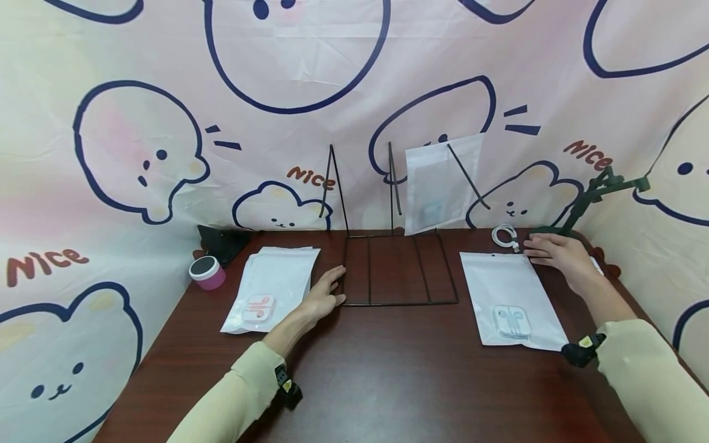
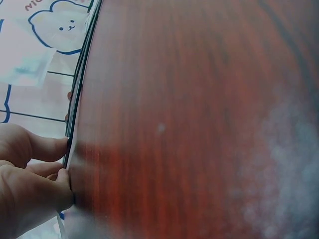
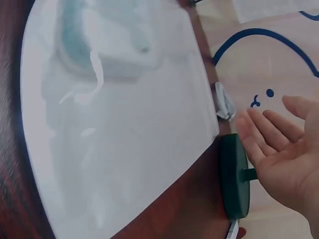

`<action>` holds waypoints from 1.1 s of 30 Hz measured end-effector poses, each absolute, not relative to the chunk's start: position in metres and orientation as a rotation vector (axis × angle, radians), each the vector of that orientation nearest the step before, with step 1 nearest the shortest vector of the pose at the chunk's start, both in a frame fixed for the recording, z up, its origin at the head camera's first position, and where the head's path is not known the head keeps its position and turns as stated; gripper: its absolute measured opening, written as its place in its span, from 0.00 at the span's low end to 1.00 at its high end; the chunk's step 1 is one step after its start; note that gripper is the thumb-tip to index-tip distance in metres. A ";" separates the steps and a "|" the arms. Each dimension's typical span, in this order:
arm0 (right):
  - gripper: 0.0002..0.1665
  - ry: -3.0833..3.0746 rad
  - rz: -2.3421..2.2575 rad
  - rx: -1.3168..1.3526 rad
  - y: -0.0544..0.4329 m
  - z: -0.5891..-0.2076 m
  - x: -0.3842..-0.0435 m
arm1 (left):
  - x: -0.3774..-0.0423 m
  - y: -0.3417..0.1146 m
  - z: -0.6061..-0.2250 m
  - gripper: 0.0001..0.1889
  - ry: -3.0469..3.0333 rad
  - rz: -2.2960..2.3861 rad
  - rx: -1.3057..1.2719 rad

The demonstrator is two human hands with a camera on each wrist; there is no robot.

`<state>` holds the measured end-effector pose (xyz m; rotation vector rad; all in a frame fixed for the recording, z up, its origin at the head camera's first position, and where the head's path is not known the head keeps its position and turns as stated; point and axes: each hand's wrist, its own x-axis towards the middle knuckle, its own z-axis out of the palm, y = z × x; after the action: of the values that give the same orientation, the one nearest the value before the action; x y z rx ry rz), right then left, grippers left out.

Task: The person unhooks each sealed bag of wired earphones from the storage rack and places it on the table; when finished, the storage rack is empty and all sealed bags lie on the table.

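Note:
My left hand (image 1: 321,296) is at the left side of a black wire rack (image 1: 399,304). In the left wrist view its fingertips touch the rack's dark wire (image 2: 74,119), thumb and fingers apart. A white zip bag (image 1: 443,181) hangs from the rack's right prong. My right hand (image 1: 565,258) reaches to the back right with its fingers extended, beside the base of a green stand (image 3: 234,177) and a coiled white cable (image 1: 503,236). Just left of that hand a white pouch (image 1: 506,289) lies flat, white earphones in a clear case (image 1: 512,322) on its lower part.
Left of the rack lies a stack of white pouches (image 1: 282,264), the top one with a pink-tinted earphone case (image 1: 258,308). A pink jar (image 1: 208,274) with a dark top and a black object (image 1: 221,245) stand at the back left. A printed cloth (image 1: 299,49) closes off the back.

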<state>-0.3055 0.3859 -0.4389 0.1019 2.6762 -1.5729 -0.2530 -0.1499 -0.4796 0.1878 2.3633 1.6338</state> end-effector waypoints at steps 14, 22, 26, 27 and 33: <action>0.45 2.619 -1.727 -0.032 0.359 -0.383 -0.315 | -0.253 -0.148 -0.480 0.37 2.375 1.625 0.193; 0.45 2.553 -1.905 -0.126 0.324 -0.343 -0.337 | -0.252 -0.150 -0.477 0.37 2.396 1.621 0.169; 0.46 2.533 -1.957 -0.152 0.308 -0.326 -0.348 | -0.251 -0.151 -0.477 0.37 2.386 1.619 0.193; 0.46 2.541 -1.950 -0.160 0.303 -0.323 -0.351 | -0.251 -0.151 -0.478 0.37 2.384 1.621 0.198; 0.45 2.561 -1.939 -0.159 0.280 -0.299 -0.362 | -0.250 -0.150 -0.476 0.37 2.381 1.626 0.209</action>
<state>-0.3616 0.2797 -0.2993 -0.1589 2.5611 -1.9390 -0.2501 -0.1498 -0.4762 0.2085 2.3805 1.6260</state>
